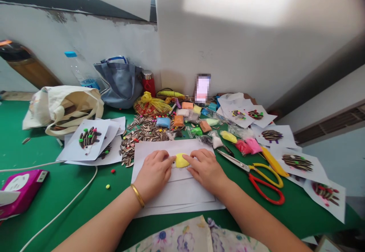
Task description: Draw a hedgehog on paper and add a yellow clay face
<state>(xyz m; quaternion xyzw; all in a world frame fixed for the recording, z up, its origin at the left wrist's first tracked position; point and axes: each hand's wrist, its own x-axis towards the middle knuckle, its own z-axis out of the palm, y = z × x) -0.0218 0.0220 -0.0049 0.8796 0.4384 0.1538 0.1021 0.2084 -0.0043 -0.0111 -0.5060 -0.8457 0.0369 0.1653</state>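
Note:
A flattened lump of yellow modelling clay [181,160] lies on white paper [182,195] in front of me, over small drawn lines that show below its lower edge. My left hand [155,174], with a gold bracelet [137,195] at the wrist, presses its fingertips to the clay's left edge. From the other side, my right hand [207,170] has its index finger on the clay's right edge, the thumb close below. Both hands have their fingers curled and held together, resting on the paper. More sheets are stacked underneath.
Striped sunflower seeds [145,132] are heaped behind the paper, beside bagged coloured clay [178,121]. Scissors [251,170] lie open at right, near seed-decorated sheets [299,160]. At left are more decorated sheets [85,141], a white cable [68,206] and a canvas bag [54,105].

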